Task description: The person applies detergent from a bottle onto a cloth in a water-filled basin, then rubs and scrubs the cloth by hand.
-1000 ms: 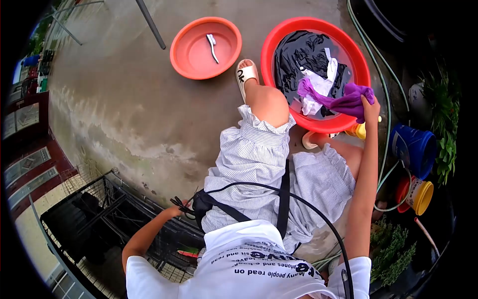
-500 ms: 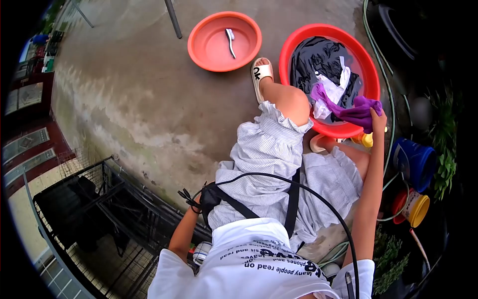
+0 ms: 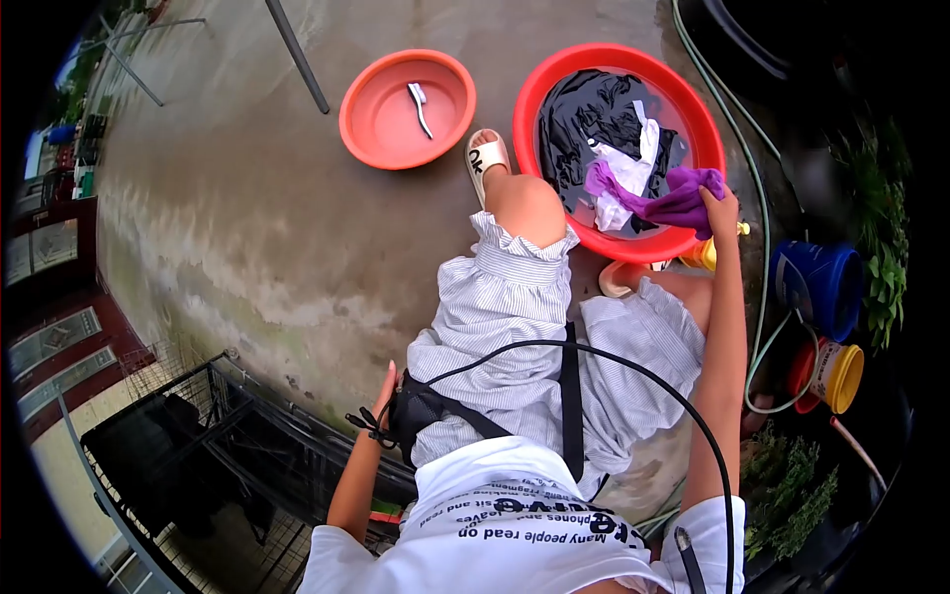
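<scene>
Red basin [image 3: 528, 124]: smooth, glossy plastic being shown. Orange basin [image 3: 379, 121]: smooth plastic, a softer sheen being presented. Purple cloth [image 3: 683, 204]: matt, creased fabric being displayed. Black cloth [image 3: 584, 109]: wet, shiny folds being exposed. White cloth [image 3: 620, 170]: crumpled fabric being shown. Ground [image 3: 247, 188]: hard, mottled, a damp sheen being revealed. Blue bucket [image 3: 833, 289]: glossy plastic being seen.

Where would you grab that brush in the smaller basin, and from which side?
I'd grip the brush at the middle of its handle, coming from above. The handle is slim and exposed, leading away from the wider head, while the raised wall of the orange basin surrounds it and would likely hinder a low sideways approach.
</scene>
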`<state>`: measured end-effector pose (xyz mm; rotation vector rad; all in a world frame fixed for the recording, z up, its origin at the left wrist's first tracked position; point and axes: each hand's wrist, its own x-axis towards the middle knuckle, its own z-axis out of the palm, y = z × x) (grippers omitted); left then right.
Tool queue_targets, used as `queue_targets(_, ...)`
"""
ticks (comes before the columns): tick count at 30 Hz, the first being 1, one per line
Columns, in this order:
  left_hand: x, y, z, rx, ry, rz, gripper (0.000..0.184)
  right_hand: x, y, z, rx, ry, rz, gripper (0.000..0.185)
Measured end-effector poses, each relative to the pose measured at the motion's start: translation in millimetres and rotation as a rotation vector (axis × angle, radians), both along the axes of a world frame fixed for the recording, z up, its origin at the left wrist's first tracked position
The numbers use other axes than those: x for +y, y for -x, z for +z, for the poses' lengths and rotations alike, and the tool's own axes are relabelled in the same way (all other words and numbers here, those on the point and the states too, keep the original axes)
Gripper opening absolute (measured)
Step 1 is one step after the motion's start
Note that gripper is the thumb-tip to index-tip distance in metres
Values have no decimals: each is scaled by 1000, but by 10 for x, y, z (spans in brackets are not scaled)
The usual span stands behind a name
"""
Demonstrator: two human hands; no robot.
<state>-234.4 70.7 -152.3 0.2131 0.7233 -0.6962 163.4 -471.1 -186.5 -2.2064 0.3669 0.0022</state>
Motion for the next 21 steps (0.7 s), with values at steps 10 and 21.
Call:
queue_targets(10, -394, -746, 972, -487, -1482, -659, 39, 98, 42, 166, -49, 17, 23, 31)
queue_targets(21, -682, -770, 1319, -549, -1635, -700, 29, 97, 66, 162, -72, 81, 55, 30)
